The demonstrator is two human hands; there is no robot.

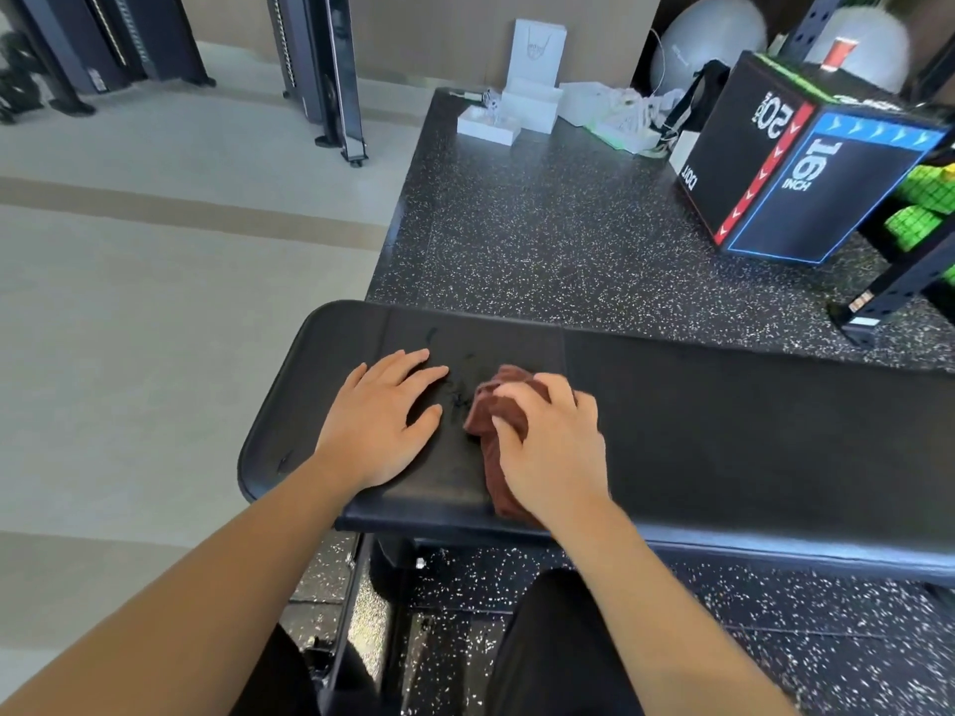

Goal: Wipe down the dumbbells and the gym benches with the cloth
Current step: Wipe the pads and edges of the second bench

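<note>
A black padded gym bench (723, 431) runs across the view from the lower left to the right edge. My left hand (380, 423) rests flat on its left end, fingers spread. Just to the right, my right hand (550, 439) presses a bunched brown cloth (493, 405) onto the pad, with part of the cloth trailing toward the bench's near edge. No dumbbells are in view.
Black speckled rubber flooring (542, 224) lies beyond and under the bench. A black plyo box (806, 162) stands at the back right beside a rack leg (889, 297). White boxes and bags (532, 105) sit at the far edge. Machine frames (330, 69) stand on the pale floor at left.
</note>
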